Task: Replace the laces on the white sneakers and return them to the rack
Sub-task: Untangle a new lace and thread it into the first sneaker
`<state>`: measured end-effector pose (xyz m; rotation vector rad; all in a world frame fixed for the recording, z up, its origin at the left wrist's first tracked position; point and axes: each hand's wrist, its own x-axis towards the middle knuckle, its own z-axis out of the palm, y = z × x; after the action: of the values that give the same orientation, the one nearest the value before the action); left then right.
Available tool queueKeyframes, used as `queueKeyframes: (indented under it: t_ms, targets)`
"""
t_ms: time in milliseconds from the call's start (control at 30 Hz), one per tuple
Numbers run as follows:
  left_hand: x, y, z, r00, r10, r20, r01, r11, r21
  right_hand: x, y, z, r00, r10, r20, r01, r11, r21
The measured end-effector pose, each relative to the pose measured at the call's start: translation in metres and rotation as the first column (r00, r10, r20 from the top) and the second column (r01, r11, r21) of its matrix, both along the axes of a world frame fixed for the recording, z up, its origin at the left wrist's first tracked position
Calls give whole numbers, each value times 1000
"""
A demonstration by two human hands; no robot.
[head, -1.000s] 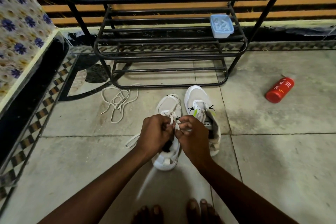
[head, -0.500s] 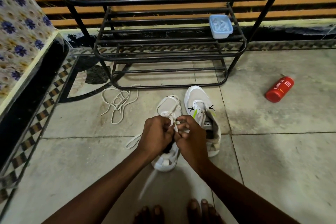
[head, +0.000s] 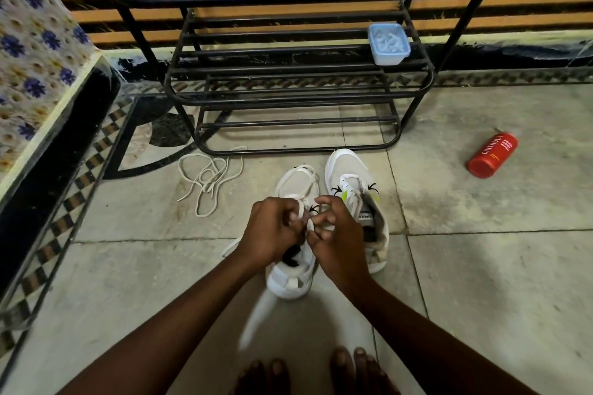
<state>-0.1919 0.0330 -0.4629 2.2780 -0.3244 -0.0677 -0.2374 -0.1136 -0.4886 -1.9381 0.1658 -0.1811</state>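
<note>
Two white sneakers stand side by side on the tiled floor before the black metal rack. Over the left sneaker my left hand and my right hand meet, both pinching a white lace at its eyelets. Loops of that lace lie across the shoe's toe, and a blurred tail of it hangs toward my feet. The right sneaker sits untouched, with green and black marks on its tongue. A loose pile of off-white laces lies on the floor to the left.
A small blue-lidded plastic box rests on the rack's middle shelf at the right. A red bottle lies on its side on the floor at right. A flower-patterned ledge borders the left side. My bare toes show at the bottom.
My hands shifted slightly on the lace over the left sneaker; the right hand's fingers spread a little. The sneakers, loose laces and bottle stayed put.
</note>
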Motion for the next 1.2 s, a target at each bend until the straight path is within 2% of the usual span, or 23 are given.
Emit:
queueKeyframes:
  t_ms: [67, 100, 133, 167, 267, 333, 400, 467, 533, 600, 633, 667, 700, 733, 800, 833, 900, 1000, 1200]
  targets:
    - [3, 0, -5, 975, 86, -203, -120, 980, -161, -1, 0, 3, 1000, -12, 14, 12, 1000, 17]
    - [4, 0, -7, 961, 103, -255, -156, 967, -200, 0, 0, 4, 1000, -22, 8, 21, 999, 42]
    - [4, 0, -7, 968, 103, -229, -144, 975, -170, 0, 0, 4, 999, -34, -8, 35, 996, 81]
    - [4, 0, -5, 988, 76, -137, -89, 992, -92, 0, 0, 5, 999, -46, -27, 49, 991, 124]
    - [-2, 0, 6, 973, -184, 138, 169, 979, 113, 0, 0, 2, 999, -50, -20, 53, 987, 151]
    - [-1, -1, 8, 926, -330, 182, 291, 933, 211, 1, -1, 2, 999, -48, -12, 50, 988, 143]
    - [2, -3, 5, 926, -331, 180, 287, 929, 233, 3, -2, 1, 999, -47, -26, 50, 986, 160]
    - [6, -2, 0, 973, -201, 114, 188, 976, 115, 5, -3, 1, 999, -37, -30, 41, 989, 145]
    - [5, -2, -1, 997, -60, -52, 53, 992, -117, 5, -3, 1, 999, -17, -28, 20, 994, 112]
    - [0, -4, 1, 948, 22, -317, -148, 914, -379, 5, -3, 1, 1000, -8, -23, 10, 996, 83]
    - [-1, -5, 1, 905, 28, -424, -239, 858, -454, 6, -3, 0, 1000, 0, -20, 1, 998, 68]
    - [-2, -4, 2, 883, 28, -468, -285, 825, -488, 5, -3, 0, 1000, 10, -17, -9, 999, 50]
    - [-1, -4, 2, 894, 42, -446, -272, 842, -465, 5, -2, 0, 1000, 15, -13, -15, 999, 30]
    - [1, -2, 1, 935, 47, -351, -195, 896, -399, 5, -1, 0, 1000, 18, -4, -18, 1000, 12]
    - [3, 3, 3, 995, -70, -64, 61, 988, -139, 4, -2, 1, 1000, 26, 15, -26, 1000, -18]
    - [4, 3, 7, 983, -178, 40, 179, 984, -3, 5, -2, 2, 999, 22, 29, -21, 999, -37]
    - [1, 2, 11, 936, -336, 102, 322, 937, 133, 5, -5, 2, 999, 29, 40, -26, 997, -70]
    - [0, 0, 10, 925, -343, 166, 320, 935, 153, 5, -6, 1, 999, 37, 29, -36, 998, -61]
    - [-3, -7, 8, 974, -152, 170, 125, 979, 159, 6, -4, -4, 1000, 19, -14, -18, 999, 40]
